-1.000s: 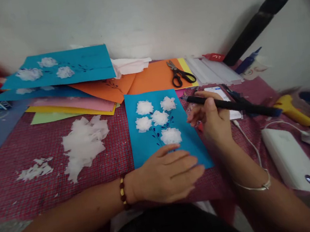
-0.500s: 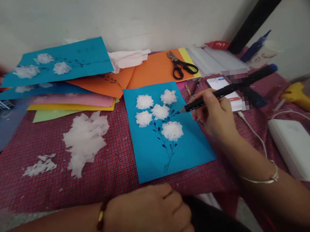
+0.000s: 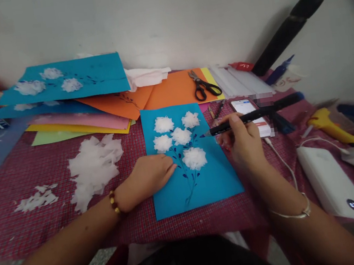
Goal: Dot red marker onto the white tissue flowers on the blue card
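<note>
On a sheet of blue paper (image 3: 213, 180) are several white tissue-paper flowers (image 3: 194, 159) with drawn dark blue stems and small leaves. My right hand (image 3: 246, 142) grips a black marker (image 3: 253, 115) in a pen hold, its uncapped tip by the leaves right of the middle flower. Whether the tip touches the paper, I cannot tell. Resting at the sheet's left edge, my left hand (image 3: 146, 180) has its fingers curled together, with nothing visible in them. Left of it lies a heap of white tissue pieces (image 3: 94, 168) beside smaller scraps (image 3: 39, 198).
Behind sit stacked coloured papers, topped by another flowered blue sheet (image 3: 99, 75), and scissors (image 3: 202, 87) on orange paper (image 3: 171, 91). To the right are a phone (image 3: 242, 106), a white power bank (image 3: 332, 181) with a cable, and a yellow glue gun (image 3: 327, 122).
My left hand has risen from the table's front edge onto the left side of the blue sheet. The marker tip has shifted slightly across the paper. The camera view has tilted a little.
</note>
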Demonstrator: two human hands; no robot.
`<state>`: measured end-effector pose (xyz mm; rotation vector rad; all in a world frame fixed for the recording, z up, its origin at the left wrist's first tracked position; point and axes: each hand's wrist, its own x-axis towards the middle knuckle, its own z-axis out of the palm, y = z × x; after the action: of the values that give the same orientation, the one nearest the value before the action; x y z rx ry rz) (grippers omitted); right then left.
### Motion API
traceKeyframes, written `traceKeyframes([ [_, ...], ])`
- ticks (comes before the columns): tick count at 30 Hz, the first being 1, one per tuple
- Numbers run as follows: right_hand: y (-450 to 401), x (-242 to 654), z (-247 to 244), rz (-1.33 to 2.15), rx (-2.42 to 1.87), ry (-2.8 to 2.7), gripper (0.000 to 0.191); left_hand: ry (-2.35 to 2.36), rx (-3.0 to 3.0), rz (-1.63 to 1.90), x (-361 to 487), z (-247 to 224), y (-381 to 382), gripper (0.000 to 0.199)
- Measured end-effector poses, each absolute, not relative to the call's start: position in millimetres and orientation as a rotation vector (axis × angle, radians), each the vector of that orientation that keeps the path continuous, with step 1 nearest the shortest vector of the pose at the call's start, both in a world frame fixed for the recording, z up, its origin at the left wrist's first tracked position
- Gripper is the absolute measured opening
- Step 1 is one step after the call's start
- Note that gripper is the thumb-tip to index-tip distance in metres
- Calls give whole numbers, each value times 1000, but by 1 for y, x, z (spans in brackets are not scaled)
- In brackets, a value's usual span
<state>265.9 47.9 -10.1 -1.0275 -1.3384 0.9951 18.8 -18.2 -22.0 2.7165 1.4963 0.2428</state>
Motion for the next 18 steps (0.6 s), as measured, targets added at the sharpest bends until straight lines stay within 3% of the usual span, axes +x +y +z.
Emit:
traceKeyframes([
  [7,49,270,-6,1053,-1003,-1248,11,1443,2573,285,16,-18,-19,28],
  [11,50,271,-8,1058,-1006,-1295,8,1410,2471,364,14,-22,-18,28],
  [18,50,273,-6,1064,-1011,-1267,6,1551,1662,1182,0,-14,-3,42],
])
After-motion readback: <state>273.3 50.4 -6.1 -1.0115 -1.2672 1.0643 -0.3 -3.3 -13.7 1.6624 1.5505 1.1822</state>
